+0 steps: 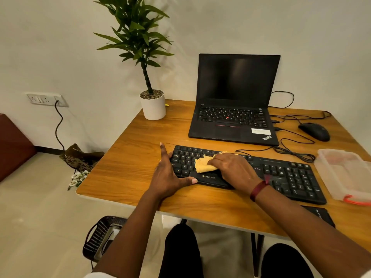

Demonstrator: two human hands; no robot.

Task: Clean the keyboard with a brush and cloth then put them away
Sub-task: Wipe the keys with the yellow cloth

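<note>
At the near edge of the desk (130, 157) the person sits with both forearms reaching in, and I'd say the wiping step is in hand. Their left hand (170, 177) braces the left end of the keyboard (291, 175). Its fingers are straight and spread wide, the thumb lies along the front rim, and it holds nothing. Their right hand (232, 167), with a dark red band at the wrist, lies palm down on the letter keys. It presses the cloth (202, 163) under fingers that look nearly flat rather than clenched.

The cloth is a soft, crumpled yellow rag, bunched at its free end. The keyboard is long, matte black plastic with low keys, and it lies slantwise toward the desk's near edge. Its right half looks not yet wiped. The next move likely calls for drawing the cloth rightward with steady pressure while the left hand stops the board sliding on the smooth wood-grain top. I can't see a brush anywhere.

Toward the right edge sits a clear plastic box (345, 173) with an orange latch. Farther back stand an open black laptop (230, 117), a glossy mouse (315, 131) and, at the far left corner, a plant in a round white pot (153, 107).
</note>
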